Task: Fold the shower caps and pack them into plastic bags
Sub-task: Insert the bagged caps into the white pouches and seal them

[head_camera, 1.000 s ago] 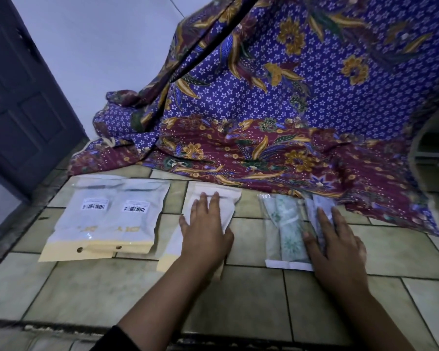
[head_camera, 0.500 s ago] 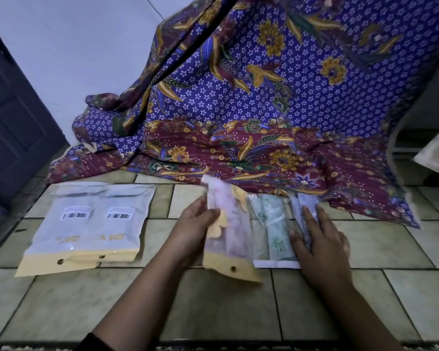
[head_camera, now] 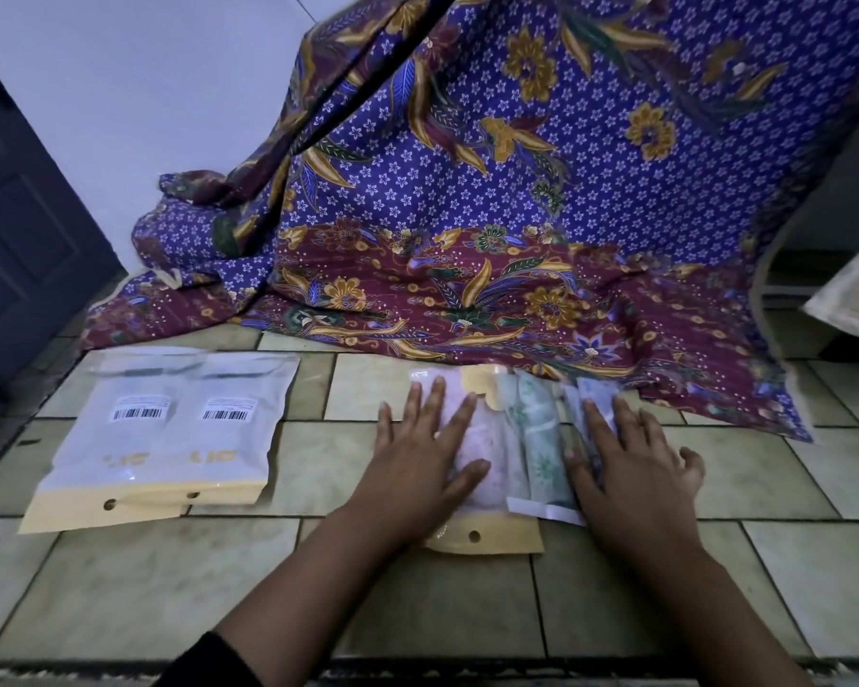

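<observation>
Tiled floor (head_camera: 318,463), batik cloth (head_camera: 517,215); left grip (head_camera: 417,468) released, flat on pouch (head_camera: 507,538); right grip (head_camera: 636,468) same on sachet (head_camera: 597,391).

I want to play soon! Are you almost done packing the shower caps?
Partly. Two barcoded bags on the left look packed. The left hand presses the pink cap's bag flat; the right hand rests on a pale packet beside the green packet. Those probably need finishing.
</observation>
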